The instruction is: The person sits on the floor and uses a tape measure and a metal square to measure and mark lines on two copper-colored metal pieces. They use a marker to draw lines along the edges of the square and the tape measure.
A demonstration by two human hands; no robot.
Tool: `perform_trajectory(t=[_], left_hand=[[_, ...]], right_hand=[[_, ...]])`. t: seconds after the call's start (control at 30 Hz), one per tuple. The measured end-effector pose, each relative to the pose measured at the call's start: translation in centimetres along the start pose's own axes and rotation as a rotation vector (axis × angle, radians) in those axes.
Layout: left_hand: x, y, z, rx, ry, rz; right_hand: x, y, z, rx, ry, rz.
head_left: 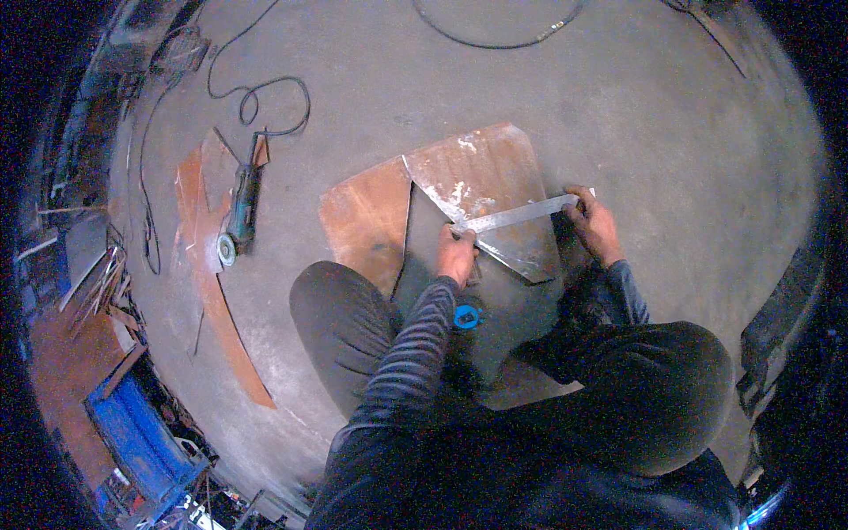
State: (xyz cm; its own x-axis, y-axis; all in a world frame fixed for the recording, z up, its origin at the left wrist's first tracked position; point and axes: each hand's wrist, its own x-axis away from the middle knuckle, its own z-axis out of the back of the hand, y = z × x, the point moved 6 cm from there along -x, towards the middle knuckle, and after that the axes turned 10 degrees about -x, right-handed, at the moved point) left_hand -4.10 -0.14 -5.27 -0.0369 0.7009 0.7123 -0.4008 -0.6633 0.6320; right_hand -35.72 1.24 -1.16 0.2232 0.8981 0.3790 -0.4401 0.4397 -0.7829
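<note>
A rusty, pale-streaked metal plate (pixel 481 172) lies flat on the concrete floor in front of me. Across its near edge rests a long steel ruler (pixel 517 215). My left hand (pixel 457 253) presses down on the ruler's left end, fingers closed on it. My right hand (pixel 594 223) pinches the ruler's right end just past the plate's edge. A second, browner plate (pixel 367 221) adjoins the first on its left. A small blue round object (pixel 466 316) lies on the floor under my left forearm.
An angle grinder (pixel 240 212) with its cable (pixel 265 93) rests on rusty metal offcuts (pixel 212 291) at the left. Another cable (pixel 495 40) curves across the far floor. Scrap and a blue crate (pixel 141 437) crowd the lower left edge.
</note>
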Motion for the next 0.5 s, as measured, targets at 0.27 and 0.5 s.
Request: perform_trajectory(t=[0.27, 0.5], left_hand=[[0.2, 0.5, 0.1, 0.047, -0.002, 0.022], [0.3, -1.2, 1.2, -0.011, -0.098, 0.151]], right_hand=[[-0.1, 0.6, -0.4, 0.02, 0.019, -0.001], [0.0, -0.5, -0.7, -0.041, 0.012, 0.04]])
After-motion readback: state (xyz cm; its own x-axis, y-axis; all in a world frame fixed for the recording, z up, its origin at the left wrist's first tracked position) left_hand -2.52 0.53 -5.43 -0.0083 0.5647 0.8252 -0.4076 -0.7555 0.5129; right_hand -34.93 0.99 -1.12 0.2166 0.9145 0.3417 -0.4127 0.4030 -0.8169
